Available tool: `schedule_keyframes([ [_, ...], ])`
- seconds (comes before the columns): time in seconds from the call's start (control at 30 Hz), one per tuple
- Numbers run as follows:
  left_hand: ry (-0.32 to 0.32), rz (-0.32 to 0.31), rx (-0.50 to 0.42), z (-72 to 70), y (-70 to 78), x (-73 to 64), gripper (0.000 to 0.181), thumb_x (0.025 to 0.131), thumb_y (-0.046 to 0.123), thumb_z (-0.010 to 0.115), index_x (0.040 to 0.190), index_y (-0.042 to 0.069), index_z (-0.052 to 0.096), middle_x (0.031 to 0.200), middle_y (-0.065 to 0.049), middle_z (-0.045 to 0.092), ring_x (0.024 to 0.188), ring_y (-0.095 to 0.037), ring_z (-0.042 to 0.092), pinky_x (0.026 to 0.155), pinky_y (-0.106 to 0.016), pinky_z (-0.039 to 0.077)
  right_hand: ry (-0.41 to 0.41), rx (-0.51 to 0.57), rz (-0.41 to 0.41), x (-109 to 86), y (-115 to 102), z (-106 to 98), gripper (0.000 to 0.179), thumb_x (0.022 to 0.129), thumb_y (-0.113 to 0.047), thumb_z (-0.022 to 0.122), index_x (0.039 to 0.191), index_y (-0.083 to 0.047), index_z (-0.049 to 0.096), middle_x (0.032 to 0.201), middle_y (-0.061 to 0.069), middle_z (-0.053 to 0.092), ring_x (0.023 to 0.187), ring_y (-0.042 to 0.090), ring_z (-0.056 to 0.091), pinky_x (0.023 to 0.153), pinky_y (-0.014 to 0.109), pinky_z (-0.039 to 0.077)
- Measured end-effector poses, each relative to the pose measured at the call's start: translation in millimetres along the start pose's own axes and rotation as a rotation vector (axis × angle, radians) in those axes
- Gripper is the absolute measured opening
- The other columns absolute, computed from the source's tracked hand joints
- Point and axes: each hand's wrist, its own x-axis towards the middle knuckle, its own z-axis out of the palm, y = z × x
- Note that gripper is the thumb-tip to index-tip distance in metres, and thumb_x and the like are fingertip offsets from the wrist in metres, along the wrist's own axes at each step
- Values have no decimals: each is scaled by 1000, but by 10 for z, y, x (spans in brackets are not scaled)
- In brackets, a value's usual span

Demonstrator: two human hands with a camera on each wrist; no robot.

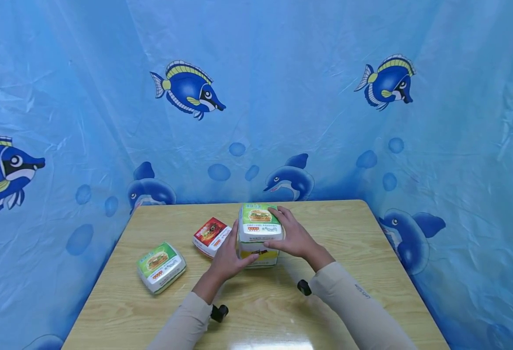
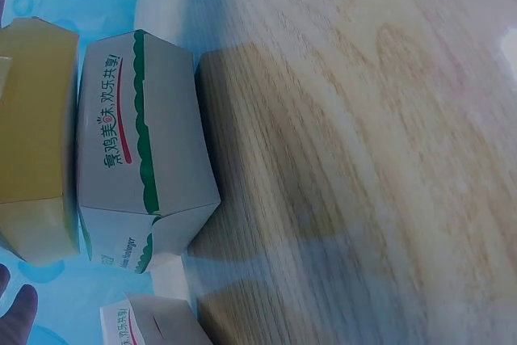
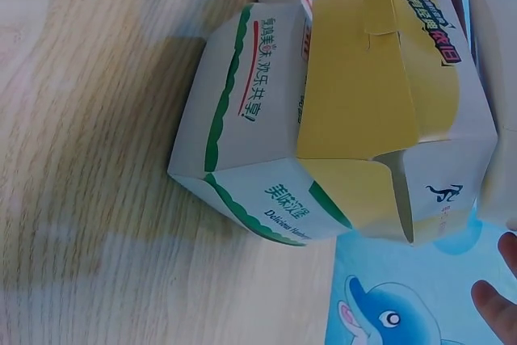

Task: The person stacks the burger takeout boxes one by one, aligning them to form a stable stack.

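Note:
A green-and-white burger box (image 1: 260, 221) sits at the top of a stack, with my right hand (image 1: 297, 238) gripping its right side, thumb at the front edge. Under it is a yellow-and-white burger box (image 3: 359, 78). My left hand (image 1: 227, 257) holds this middle box at its left, its thumb across the front. At the bottom, a white burger box with a green wavy stripe (image 3: 242, 94) rests on the table. Whether the top box bears fully on the yellow one I cannot tell.
Left of the stack lies a red-and-white burger box (image 1: 212, 236), partly behind my left hand. Another green-and-white burger box (image 1: 162, 267) lies farther left on the wooden table (image 1: 326, 311). A blue fish-print curtain (image 1: 256, 97) surrounds the table's back and sides.

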Motion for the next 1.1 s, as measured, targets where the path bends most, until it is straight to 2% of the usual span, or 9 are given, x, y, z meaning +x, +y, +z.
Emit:
schedule_keyframes([
  [0.1, 1, 1, -12, -6, -10, -4, 111, 79, 64, 69, 157, 31, -4, 155, -12, 30, 136, -35, 35, 99, -61, 38, -4, 1, 8, 8, -8, 10, 101, 69, -77, 67, 153, -39, 25, 156, 4, 22, 126, 37, 44, 93, 61, 43],
  [0.3, -11, -25, -10, -3, 0, -8, 112, 79, 64, 69, 157, 29, -3, 155, -13, 30, 137, -35, 34, 99, -60, 39, -8, -17, 14, -3, -11, 21, 103, 70, -77, 66, 154, -37, 23, 157, 5, 21, 127, 37, 43, 93, 61, 43],
  [0.43, -12, -38, -4, 3, 5, -9, 112, 79, 64, 69, 156, 32, -4, 155, -12, 31, 137, -34, 34, 101, -58, 38, -12, -28, 8, -10, -8, 25, 106, 70, -77, 66, 155, -35, 20, 158, 4, 20, 130, 36, 41, 94, 60, 43],
  [0.6, -12, -47, 11, 6, -6, -18, 113, 78, 67, 68, 157, 30, -5, 155, -13, 30, 137, -35, 33, 102, -58, 37, -9, -20, -2, -46, 9, 29, 113, 69, -73, 71, 157, -31, 14, 160, 4, 15, 138, 35, 31, 98, 62, 39],
  [0.83, -13, -80, -6, 14, -44, -42, 115, 76, 68, 69, 156, 32, -6, 158, -11, 24, 141, -33, 27, 104, -59, 33, -7, 41, 17, -131, 60, 66, 117, 67, -63, 80, 156, -37, 9, 162, -3, 9, 142, 36, 24, 99, 66, 35],
  [1.1, -11, -49, -63, 16, -65, -40, 116, 76, 63, 73, 157, 28, -3, 158, -6, 26, 140, -32, 29, 105, -59, 32, -2, 70, 24, -195, 142, 153, 120, 66, -54, 85, 157, -33, 9, 161, -3, 11, 143, 33, 23, 102, 65, 32],
])
